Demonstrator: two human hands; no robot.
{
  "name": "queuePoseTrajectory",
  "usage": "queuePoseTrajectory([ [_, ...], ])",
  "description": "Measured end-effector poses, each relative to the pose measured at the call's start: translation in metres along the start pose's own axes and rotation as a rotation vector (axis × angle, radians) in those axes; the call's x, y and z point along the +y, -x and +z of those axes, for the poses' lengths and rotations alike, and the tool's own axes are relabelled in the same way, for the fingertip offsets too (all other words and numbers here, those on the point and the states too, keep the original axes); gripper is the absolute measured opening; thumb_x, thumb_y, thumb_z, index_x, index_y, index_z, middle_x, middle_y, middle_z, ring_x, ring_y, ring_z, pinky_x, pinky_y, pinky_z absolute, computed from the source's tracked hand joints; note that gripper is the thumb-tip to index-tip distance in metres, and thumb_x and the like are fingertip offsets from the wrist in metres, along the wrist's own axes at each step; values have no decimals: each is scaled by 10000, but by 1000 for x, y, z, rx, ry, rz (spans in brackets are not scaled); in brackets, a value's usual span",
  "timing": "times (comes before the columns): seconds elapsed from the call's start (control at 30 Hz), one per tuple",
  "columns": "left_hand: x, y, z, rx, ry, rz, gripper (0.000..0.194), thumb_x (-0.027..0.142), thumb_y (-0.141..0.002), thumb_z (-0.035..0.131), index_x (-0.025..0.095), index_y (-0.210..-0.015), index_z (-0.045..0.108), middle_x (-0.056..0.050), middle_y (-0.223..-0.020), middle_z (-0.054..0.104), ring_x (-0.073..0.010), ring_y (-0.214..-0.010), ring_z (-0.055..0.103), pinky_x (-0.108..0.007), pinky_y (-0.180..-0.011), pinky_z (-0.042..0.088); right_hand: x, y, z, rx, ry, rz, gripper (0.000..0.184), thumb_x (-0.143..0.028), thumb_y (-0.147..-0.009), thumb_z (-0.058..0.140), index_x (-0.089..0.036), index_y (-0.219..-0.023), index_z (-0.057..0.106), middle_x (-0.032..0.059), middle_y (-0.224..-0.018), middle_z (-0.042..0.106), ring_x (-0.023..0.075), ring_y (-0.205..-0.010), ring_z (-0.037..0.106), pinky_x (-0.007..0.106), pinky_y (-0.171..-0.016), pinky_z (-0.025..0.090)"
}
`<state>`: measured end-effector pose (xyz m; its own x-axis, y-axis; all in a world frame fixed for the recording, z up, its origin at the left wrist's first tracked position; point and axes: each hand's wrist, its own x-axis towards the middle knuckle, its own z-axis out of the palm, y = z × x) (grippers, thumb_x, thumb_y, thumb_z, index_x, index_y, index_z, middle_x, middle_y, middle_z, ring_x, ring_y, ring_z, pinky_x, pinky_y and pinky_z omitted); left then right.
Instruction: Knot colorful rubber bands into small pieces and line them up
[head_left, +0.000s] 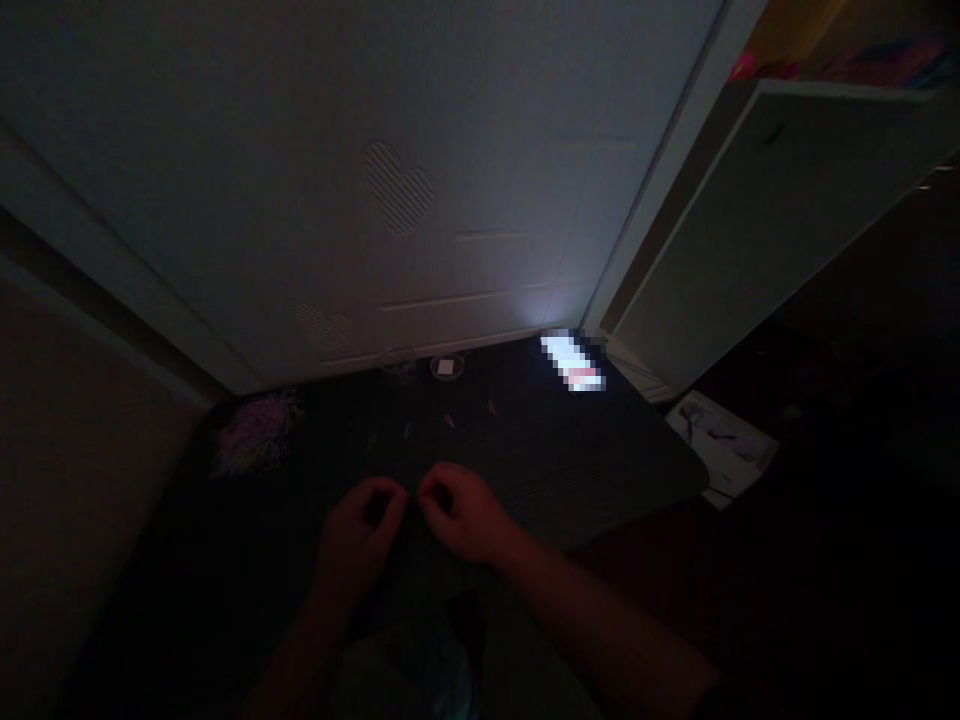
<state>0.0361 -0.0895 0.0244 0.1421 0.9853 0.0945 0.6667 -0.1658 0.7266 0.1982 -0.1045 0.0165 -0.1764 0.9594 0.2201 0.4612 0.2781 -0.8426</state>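
Observation:
The scene is very dark. My left hand (360, 525) and my right hand (459, 512) meet over a dark table (600, 460), fingertips pinched together and almost touching each other. Whatever sits between the fingertips is too small and dim to name. Just beyond the hands, several tiny pieces (448, 421) lie scattered on the table, some pinkish. A heap of pale pink and white strands (255, 432) rests at the table's left side.
A lit phone screen (572, 362) glows at the table's far right. Two small round dishes (447, 367) stand at the far edge against a white door with heart shapes (397, 185). Papers (720, 440) lie on the floor to the right, below a white cabinet (750, 220).

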Motion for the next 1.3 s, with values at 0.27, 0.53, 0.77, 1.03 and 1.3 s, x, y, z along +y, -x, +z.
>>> queuePoseTrajectory([
  [0.27, 7, -25, -13, 47, -122, 53, 191, 378, -760, 516, 209, -778, 603, 1, -759, 656, -162, -700, 600, -270, -656, 461, 1, 0, 0, 8, -54, 28, 65, -158, -758, 504, -192, -784, 553, -12, -728, 544, 108, -668, 504, 224, -604, 377],
  [0.53, 2, -72, -16, 120, -276, 152, 173, 323, -779, 502, 208, -831, 620, -16, -813, 659, -162, -753, 600, -277, -710, 454, 3, 0, -3, -16, -75, 20, 52, -157, -751, 510, -189, -766, 548, -12, -707, 536, 112, -653, 504, 231, -597, 375],
  [0.77, -9, -82, -10, -69, -348, 261, 246, 201, -787, 498, 220, -960, 672, -50, -978, 667, -188, -916, 584, -319, -852, 443, 2, 0, -3, -17, -75, 18, 46, -182, -762, 504, -183, -753, 549, -12, -684, 528, 110, -625, 489, 224, -566, 364],
  [1.03, -1, -71, -17, -167, -373, 346, 376, 146, -784, 474, 224, -1123, 618, -45, -1120, 641, -195, -1009, 549, -348, -939, 406, 7, -1, -1, 3, -35, -27, 58, -177, -753, 497, -179, -722, 546, -10, -678, 544, 118, -644, 494, 235, -606, 369],
  [1.3, 4, -90, -11, -209, -498, 386, 344, 195, -764, 510, 216, -1080, 644, -70, -1116, 644, -234, -1033, 542, -369, -944, 390, 8, -1, 0, 21, -31, -24, 59, -175, -745, 500, -178, -730, 557, -15, -669, 548, 113, -631, 492, 227, -595, 365],
])
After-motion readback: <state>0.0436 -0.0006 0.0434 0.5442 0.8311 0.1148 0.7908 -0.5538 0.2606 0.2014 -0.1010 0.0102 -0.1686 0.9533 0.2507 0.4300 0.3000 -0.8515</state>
